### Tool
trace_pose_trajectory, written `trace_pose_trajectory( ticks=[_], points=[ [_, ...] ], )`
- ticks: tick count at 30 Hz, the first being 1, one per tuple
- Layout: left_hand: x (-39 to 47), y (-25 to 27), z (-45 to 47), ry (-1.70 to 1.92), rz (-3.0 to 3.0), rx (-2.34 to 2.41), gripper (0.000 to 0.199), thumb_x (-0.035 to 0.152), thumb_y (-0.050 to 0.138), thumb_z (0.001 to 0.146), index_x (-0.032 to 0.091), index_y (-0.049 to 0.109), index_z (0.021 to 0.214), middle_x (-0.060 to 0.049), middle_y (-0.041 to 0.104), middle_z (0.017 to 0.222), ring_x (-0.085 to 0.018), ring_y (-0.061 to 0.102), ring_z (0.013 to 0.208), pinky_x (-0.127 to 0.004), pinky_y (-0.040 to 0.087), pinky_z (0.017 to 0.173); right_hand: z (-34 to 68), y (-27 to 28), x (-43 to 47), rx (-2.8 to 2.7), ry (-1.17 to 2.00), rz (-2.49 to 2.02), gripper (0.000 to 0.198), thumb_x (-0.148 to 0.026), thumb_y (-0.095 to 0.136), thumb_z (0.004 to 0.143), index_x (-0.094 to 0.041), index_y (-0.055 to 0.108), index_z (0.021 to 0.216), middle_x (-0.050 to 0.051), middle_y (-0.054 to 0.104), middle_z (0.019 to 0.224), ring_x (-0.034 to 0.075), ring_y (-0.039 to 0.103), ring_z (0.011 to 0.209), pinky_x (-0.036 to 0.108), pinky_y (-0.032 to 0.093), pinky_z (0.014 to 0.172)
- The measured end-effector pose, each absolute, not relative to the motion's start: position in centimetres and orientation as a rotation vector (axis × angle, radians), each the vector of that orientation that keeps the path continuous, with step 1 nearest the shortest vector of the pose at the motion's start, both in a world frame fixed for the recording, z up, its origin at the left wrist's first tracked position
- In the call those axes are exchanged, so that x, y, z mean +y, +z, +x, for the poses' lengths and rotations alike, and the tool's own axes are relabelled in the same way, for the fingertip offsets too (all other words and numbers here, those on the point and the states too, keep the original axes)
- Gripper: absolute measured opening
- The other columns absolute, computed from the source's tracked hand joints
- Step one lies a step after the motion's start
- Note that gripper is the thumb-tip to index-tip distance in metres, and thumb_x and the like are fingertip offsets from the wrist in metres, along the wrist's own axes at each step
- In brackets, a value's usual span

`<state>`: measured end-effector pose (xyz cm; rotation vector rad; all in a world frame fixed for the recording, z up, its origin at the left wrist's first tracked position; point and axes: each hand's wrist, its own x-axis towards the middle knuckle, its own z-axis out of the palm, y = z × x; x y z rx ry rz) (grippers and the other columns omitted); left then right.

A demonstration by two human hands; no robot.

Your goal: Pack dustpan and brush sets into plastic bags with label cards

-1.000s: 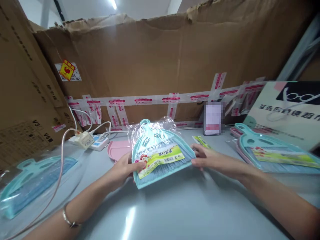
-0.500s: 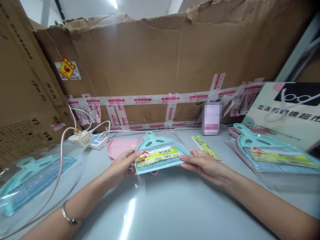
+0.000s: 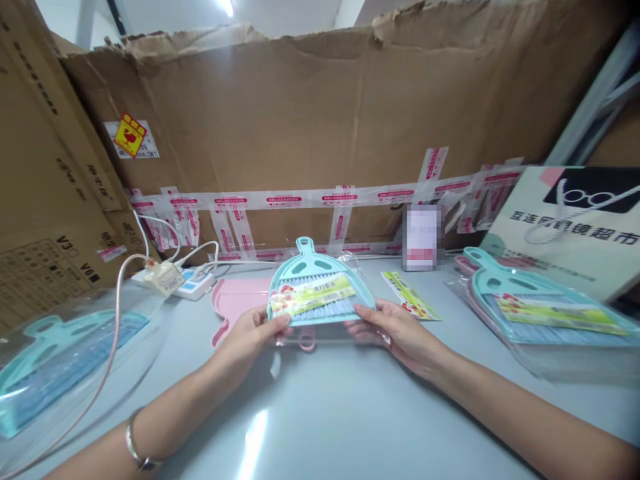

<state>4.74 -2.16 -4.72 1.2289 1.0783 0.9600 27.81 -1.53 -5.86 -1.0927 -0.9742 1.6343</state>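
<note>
Between my hands is a turquoise dustpan and brush set [image 3: 320,267] in a clear plastic bag, tilted up with its handle at the top. A yellow-green label [image 3: 314,295] lies across its blue bristles. My left hand [image 3: 256,327] pinches the lower left corner, thumb in front. My right hand [image 3: 383,323] grips the lower right corner and the bag's edge there. Behind the set, on the table, a pink dustpan [image 3: 240,297] is partly hidden; a pink loop [image 3: 307,339] shows beneath the bag.
Another loose label [image 3: 410,295] lies right of my hands. Bagged dustpan sets lie at right [image 3: 550,307] and left [image 3: 65,360]. A power strip [image 3: 195,283] with cables, a phone [image 3: 421,237], a paper bag [image 3: 565,227] and a large cardboard box [image 3: 280,120] stand behind.
Both hands have raised and tilted the turquoise set more upright, so its handle sits higher and more of the bristles and the pink loop below show.
</note>
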Motion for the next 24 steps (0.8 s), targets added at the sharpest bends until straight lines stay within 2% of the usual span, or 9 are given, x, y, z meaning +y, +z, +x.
trace_pose_trajectory(
  ticks=[4,7,9,11,13,16,19,21,24],
  points=[
    [-2.1,-5.1,5.0,1.051,1.153,1.341,0.031,0.044,0.064,0.068,0.014,0.057,0.062,0.005,0.051,0.043,-0.007,0.045,0.042,-0.019,0.035,0.046,27.2,-6.3,-1.8,-1.074,1.462,-1.127,0.034,-0.044,0.068,0.066,-0.015,0.051,0.062,0.002,0.063,0.050,0.009,0.054,0.043,0.018,0.042,0.043],
    [-2.2,-5.1,5.2,1.068,1.167,1.395,0.037,0.049,0.060,0.070,0.015,0.054,0.057,0.005,0.047,0.037,-0.008,0.042,0.037,-0.019,0.034,0.043,26.8,-6.3,-2.2,-1.127,1.351,-1.125,0.041,-0.053,0.066,0.063,-0.015,0.052,0.059,-0.001,0.054,0.037,0.007,0.045,0.036,0.018,0.036,0.040],
    [-2.5,-4.9,5.4,1.064,1.196,1.319,0.034,0.048,0.059,0.072,0.014,0.059,0.070,0.001,0.061,0.054,-0.010,0.053,0.048,-0.020,0.041,0.049,26.7,-6.2,-2.3,-1.091,1.324,-1.134,0.044,-0.057,0.066,0.060,-0.015,0.053,0.057,-0.002,0.050,0.033,0.006,0.041,0.034,0.018,0.033,0.038],
    [-2.8,-4.4,5.4,1.067,1.243,1.180,0.039,0.042,0.062,0.072,0.018,0.056,0.102,-0.005,0.067,0.090,-0.015,0.062,0.074,-0.023,0.047,0.063,26.9,-6.1,-2.3,-1.008,1.327,-1.141,0.045,-0.058,0.068,0.056,-0.015,0.052,0.054,-0.003,0.048,0.031,0.006,0.039,0.032,0.018,0.031,0.037],
    [-3.1,-3.9,5.2,1.051,1.303,1.021,0.066,0.040,0.066,0.069,0.024,0.037,0.126,-0.009,0.055,0.120,-0.020,0.058,0.099,-0.030,0.048,0.078,27.1,-6.0,-2.2,-0.911,1.354,-1.145,0.045,-0.057,0.070,0.052,-0.015,0.052,0.053,-0.004,0.048,0.032,0.006,0.038,0.032,0.018,0.029,0.035],
    [-3.2,-3.6,4.3,0.947,1.505,0.814,0.095,0.044,0.072,0.061,0.031,0.016,0.136,-0.011,0.036,0.138,-0.027,0.044,0.119,-0.041,0.041,0.094,27.3,-5.8,-1.9,-0.842,1.391,-1.142,0.044,-0.055,0.072,0.051,-0.015,0.052,0.053,-0.004,0.048,0.032,0.005,0.037,0.033,0.017,0.026,0.034],
    [-3.0,-3.9,3.4,0.862,1.861,0.834,0.109,0.036,0.083,0.043,0.032,0.024,0.134,-0.010,0.027,0.143,-0.032,0.028,0.129,-0.045,0.027,0.104,27.3,-5.6,-2.0,-0.891,1.376,-1.126,0.045,-0.056,0.072,0.051,-0.015,0.053,0.052,-0.003,0.048,0.032,0.005,0.036,0.033,0.017,0.026,0.035],
    [-2.9,-4.3,3.5,0.921,1.979,0.944,0.090,0.033,0.083,0.045,0.028,0.040,0.124,-0.010,0.039,0.135,-0.031,0.037,0.123,-0.044,0.031,0.101,27.3,-5.4,-2.1,-0.963,1.347,-1.128,0.045,-0.057,0.070,0.053,-0.016,0.051,0.051,-0.002,0.048,0.032,0.006,0.038,0.033,0.019,0.028,0.036],
    [-2.9,-4.6,4.2,1.197,1.938,1.104,0.036,0.033,0.069,0.067,0.021,0.055,0.097,-0.007,0.060,0.105,-0.024,0.056,0.101,-0.039,0.044,0.088,27.6,-5.2,-2.4,-1.134,1.306,-1.105,0.043,-0.058,0.062,0.064,-0.017,0.051,0.057,0.000,0.054,0.038,0.009,0.046,0.037,0.022,0.038,0.044]
  ],
)
